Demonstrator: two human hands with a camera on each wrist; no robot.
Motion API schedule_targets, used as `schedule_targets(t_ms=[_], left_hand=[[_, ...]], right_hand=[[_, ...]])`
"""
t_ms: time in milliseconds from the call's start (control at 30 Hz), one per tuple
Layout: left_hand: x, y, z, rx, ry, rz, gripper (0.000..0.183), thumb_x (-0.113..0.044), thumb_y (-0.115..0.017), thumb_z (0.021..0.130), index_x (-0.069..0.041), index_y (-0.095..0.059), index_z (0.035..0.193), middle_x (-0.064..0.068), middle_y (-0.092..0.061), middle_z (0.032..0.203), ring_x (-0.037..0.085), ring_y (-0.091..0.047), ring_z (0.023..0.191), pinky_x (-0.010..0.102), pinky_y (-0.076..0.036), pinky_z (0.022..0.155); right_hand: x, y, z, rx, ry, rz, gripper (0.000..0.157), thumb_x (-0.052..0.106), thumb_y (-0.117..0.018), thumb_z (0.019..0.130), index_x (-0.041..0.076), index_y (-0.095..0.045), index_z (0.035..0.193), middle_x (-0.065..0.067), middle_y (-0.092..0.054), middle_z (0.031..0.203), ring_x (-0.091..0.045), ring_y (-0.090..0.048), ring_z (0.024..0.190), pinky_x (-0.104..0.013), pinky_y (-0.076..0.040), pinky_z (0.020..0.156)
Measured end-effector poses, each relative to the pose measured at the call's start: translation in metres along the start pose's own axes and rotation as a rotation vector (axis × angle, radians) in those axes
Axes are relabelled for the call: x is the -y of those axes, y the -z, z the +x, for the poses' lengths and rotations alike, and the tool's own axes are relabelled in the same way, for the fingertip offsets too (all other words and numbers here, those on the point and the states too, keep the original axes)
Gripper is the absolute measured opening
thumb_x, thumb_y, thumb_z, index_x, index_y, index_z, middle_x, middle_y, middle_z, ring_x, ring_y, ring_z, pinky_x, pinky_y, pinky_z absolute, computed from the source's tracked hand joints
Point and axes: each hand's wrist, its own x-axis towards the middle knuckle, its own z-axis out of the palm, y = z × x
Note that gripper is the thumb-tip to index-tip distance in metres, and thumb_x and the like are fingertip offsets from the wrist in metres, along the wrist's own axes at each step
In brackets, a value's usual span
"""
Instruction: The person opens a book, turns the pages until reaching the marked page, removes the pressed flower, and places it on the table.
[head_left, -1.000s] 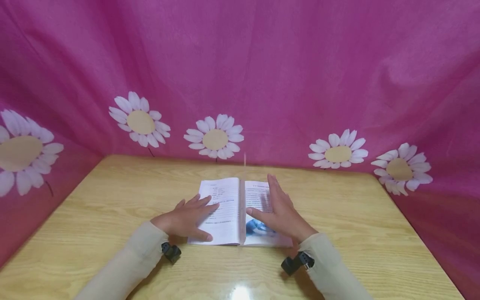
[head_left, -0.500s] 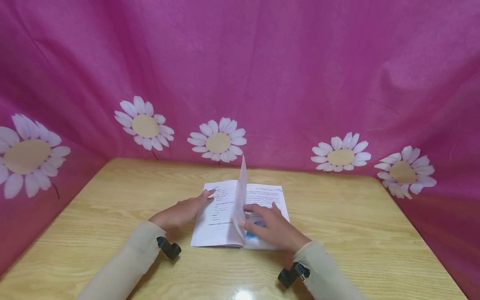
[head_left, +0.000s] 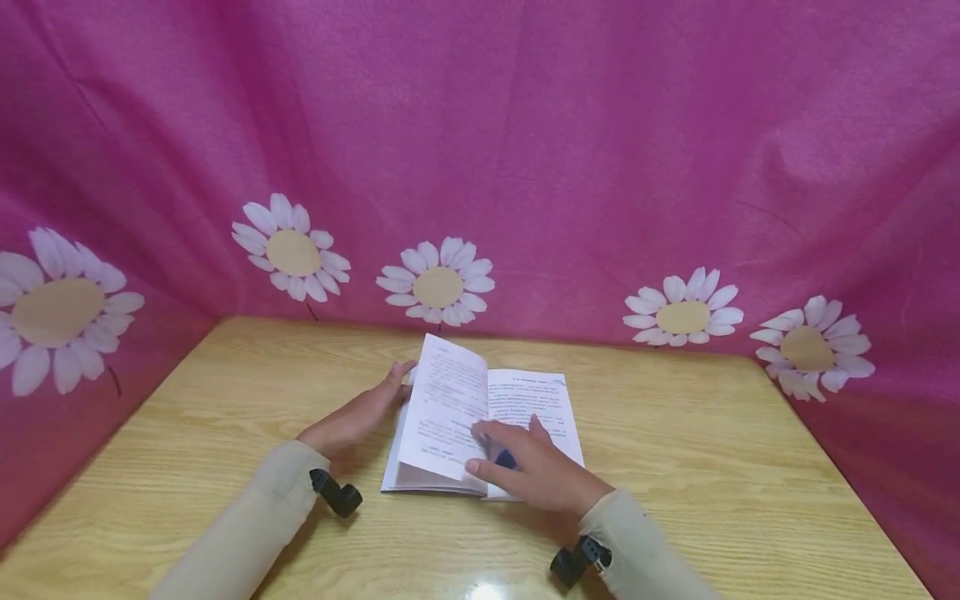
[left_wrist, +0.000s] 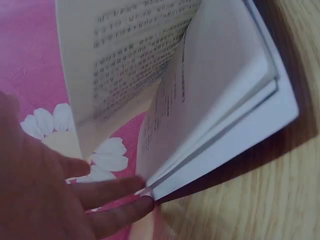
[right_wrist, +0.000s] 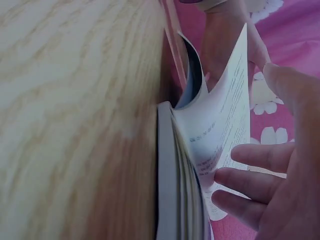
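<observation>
The fingers of my left hand (head_left: 356, 421) stretch nearly straight and apart, touching the book (head_left: 534, 398) at its left edge. The fingers of my right hand (head_left: 546, 473), loosely spread and holding nothing, reach over the book's right half. The book lies spread on the tabletop (head_left: 675, 425), one printed white page (head_left: 450, 404) raised above its left half.

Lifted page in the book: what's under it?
Under the lifted page is another page with some print, on the left side of the open book. In the head view, the lifted page covers most of it, and its words can't be read.
</observation>
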Motion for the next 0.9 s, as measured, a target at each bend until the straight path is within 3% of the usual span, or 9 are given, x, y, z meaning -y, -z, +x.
schedule_targets(t_ms=[67, 167, 333, 400, 600, 700, 900], left_hand=[[0.0, -0.001, 0.001, -0.032, -0.017, 0.018, 0.069, -0.066, -0.009, 0.097, -0.03, -0.009, 0.156, 0.016, -0.031, 0.154, 0.031, -0.026, 0.143, 0.053, -0.01, 0.116], [-0.001, -0.001, 0.001, -0.07, -0.025, 0.058, 0.068, -0.063, -0.017, 0.099, -0.027, -0.007, 0.156, 0.011, -0.021, 0.159, 0.03, -0.019, 0.145, 0.053, -0.01, 0.116], [-0.003, -0.004, 0.001, -0.093, -0.061, 0.182, 0.08, -0.057, -0.05, 0.094, -0.026, -0.01, 0.156, 0.007, -0.015, 0.159, 0.031, -0.017, 0.145, 0.058, -0.016, 0.113], [-0.006, -0.005, 0.001, -0.094, -0.109, 0.306, 0.088, -0.057, -0.061, 0.087, -0.025, -0.016, 0.156, 0.009, -0.014, 0.159, 0.034, -0.02, 0.144, 0.06, -0.021, 0.111], [-0.013, -0.013, -0.006, -0.079, -0.185, 0.69, 0.097, -0.064, -0.07, 0.075, -0.019, -0.032, 0.152, 0.017, -0.004, 0.161, 0.041, -0.004, 0.146, 0.07, -0.004, 0.107], [-0.014, -0.017, -0.008, -0.032, -0.19, 0.753, 0.097, -0.065, -0.071, 0.074, -0.02, -0.033, 0.151, 0.016, -0.003, 0.161, 0.04, 0.003, 0.146, 0.071, 0.003, 0.106], [-0.013, -0.025, -0.011, 0.06, -0.179, 0.774, 0.097, -0.064, -0.073, 0.071, -0.028, -0.033, 0.151, 0.009, -0.007, 0.162, 0.036, 0.006, 0.147, 0.069, 0.01, 0.106]], right_hand=[[0.0, -0.002, 0.0, 0.004, 0.011, -0.012, 0.065, 0.061, -0.05, 0.092, 0.014, -0.051, 0.138, -0.001, -0.05, 0.142, -0.017, -0.04, 0.136, -0.064, 0.0, 0.112], [0.0, -0.005, -0.001, 0.015, 0.015, -0.039, 0.065, 0.063, -0.048, 0.092, 0.016, -0.053, 0.137, -0.001, -0.047, 0.145, -0.017, -0.038, 0.137, -0.063, 0.0, 0.112], [0.003, -0.007, -0.002, 0.03, 0.008, -0.101, 0.065, 0.065, -0.044, 0.092, 0.018, -0.056, 0.136, -0.002, -0.041, 0.15, -0.018, -0.034, 0.14, -0.063, 0.0, 0.112], [0.003, -0.007, -0.003, 0.034, 0.006, -0.117, 0.066, 0.066, -0.044, 0.092, 0.019, -0.055, 0.137, -0.002, -0.04, 0.151, -0.019, -0.033, 0.14, -0.063, 0.001, 0.112], [0.003, -0.01, -0.004, 0.036, 0.016, -0.155, 0.068, 0.066, -0.044, 0.092, 0.019, -0.051, 0.141, -0.002, -0.035, 0.154, -0.02, -0.028, 0.143, -0.062, 0.001, 0.112], [0.002, -0.013, -0.004, 0.031, 0.031, -0.182, 0.07, 0.067, -0.043, 0.092, 0.019, -0.051, 0.142, 0.0, -0.033, 0.155, -0.02, -0.027, 0.143, -0.063, 0.002, 0.112], [0.002, -0.014, -0.004, 0.032, 0.039, -0.219, 0.072, 0.069, -0.04, 0.092, 0.019, -0.05, 0.142, 0.001, -0.031, 0.156, -0.019, -0.026, 0.144, -0.064, 0.001, 0.111]])
